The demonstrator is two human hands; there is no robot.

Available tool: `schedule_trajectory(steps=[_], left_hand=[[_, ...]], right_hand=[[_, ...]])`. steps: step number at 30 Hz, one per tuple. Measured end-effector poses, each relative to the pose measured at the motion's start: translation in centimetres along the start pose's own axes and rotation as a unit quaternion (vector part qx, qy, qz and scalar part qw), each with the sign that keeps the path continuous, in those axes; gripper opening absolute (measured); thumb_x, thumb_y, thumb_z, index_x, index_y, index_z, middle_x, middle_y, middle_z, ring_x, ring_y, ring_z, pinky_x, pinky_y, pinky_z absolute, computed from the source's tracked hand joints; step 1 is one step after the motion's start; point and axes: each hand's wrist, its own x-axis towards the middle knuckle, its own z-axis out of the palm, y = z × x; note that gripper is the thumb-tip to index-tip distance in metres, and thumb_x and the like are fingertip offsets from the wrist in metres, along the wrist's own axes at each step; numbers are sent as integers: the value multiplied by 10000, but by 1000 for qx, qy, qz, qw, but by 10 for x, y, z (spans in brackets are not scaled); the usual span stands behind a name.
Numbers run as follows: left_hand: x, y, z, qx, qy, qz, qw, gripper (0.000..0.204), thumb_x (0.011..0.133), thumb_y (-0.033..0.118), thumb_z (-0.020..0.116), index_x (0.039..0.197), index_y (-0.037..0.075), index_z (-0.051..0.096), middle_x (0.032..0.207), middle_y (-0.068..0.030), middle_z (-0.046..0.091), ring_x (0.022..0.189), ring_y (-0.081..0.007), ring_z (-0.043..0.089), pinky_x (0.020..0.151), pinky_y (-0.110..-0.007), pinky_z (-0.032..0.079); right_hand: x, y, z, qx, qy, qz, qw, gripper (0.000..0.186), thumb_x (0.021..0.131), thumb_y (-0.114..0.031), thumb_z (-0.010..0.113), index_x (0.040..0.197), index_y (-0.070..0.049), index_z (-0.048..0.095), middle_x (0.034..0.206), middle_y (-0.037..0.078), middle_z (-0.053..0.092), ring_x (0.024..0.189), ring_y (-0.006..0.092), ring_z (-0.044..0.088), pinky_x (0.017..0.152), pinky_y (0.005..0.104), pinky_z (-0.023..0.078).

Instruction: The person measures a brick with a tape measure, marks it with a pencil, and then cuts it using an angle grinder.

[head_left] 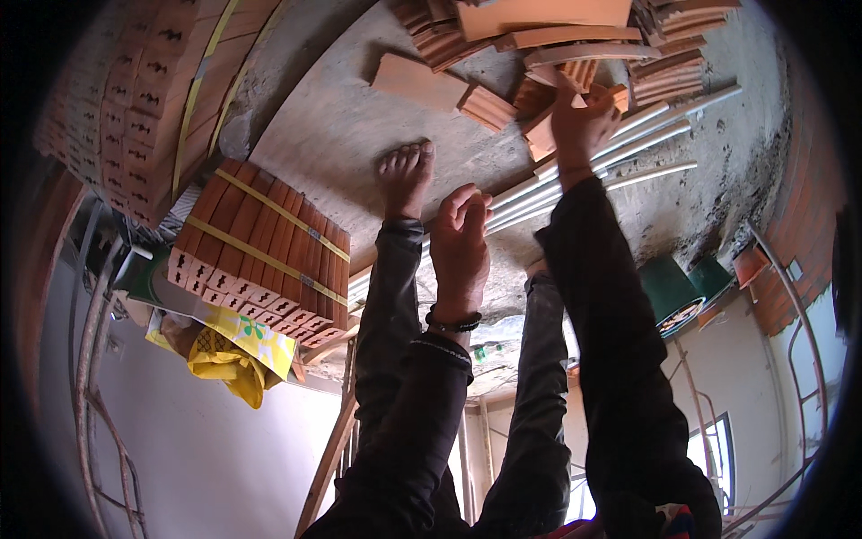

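My right hand (pixel 584 128) reaches into a heap of broken terracotta pieces. Its bent fingers close on a ribbed terracotta piece (pixel 579 72), partly hidden by the hand. Closer to me, my left hand (pixel 461 247) hovers above the floor with curled fingers, and nothing shows in it. A dark beaded bracelet circles that wrist. A flat terracotta piece (pixel 417 83) and a ribbed shard (pixel 487 108) lie left of my right hand. Larger curved pieces (pixel 575 38) are piled beyond it.
Long white pipes (pixel 620 148) run beneath my right forearm. A strapped stack of red hollow bricks (pixel 260 242) stands left, a taller stack (pixel 148 99) behind it. My bare foot (pixel 404 175) rests on the concrete floor. Green buckets (pixel 669 292) sit at the right.
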Motion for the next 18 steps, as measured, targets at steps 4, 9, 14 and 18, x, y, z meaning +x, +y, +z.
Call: schedule_trajectory(steps=[4, 9, 14, 18], left_hand=[[-4, -9, 10, 41, -45, -15, 998, 456, 1004, 359, 588, 1313, 26, 542, 1210, -139, 647, 1097, -224, 621, 979, -364, 463], [-4, -18, 9, 90, -68, -20, 993, 511, 1001, 446, 587, 1339, 66, 534, 1261, -141, 631, 1140, -235, 601, 1020, -392, 432], [-6, -19, 7, 93, -43, -24, 994, 496, 994, 448, 600, 1340, 98, 544, 1265, -129, 624, 1126, -221, 592, 1027, -387, 416], [-10, -19, 15, 99, -36, -22, 994, 442, 1013, 354, 582, 1318, 36, 545, 1224, -112, 637, 1088, -222, 623, 964, -348, 466]], right_hand=[[67, 106, 48, -199, -272, -245, 909, 344, 927, -256, 539, 1227, -111, 624, 875, 122, 691, 803, 316, 690, 638, 451, 561], [94, 110, 61, -20, -405, -6, 914, 395, 844, -371, 672, 862, 23, 704, 772, 145, 677, 706, 295, 656, 600, 411, 501], [87, 83, 5, 270, -413, 379, 783, 295, 914, -284, 663, 850, 3, 645, 704, 56, 604, 587, 160, 564, 501, 327, 456], [62, 79, -74, 365, -390, 390, 750, 206, 979, -218, 592, 933, -20, 623, 740, 35, 605, 623, 122, 579, 572, 265, 478]])
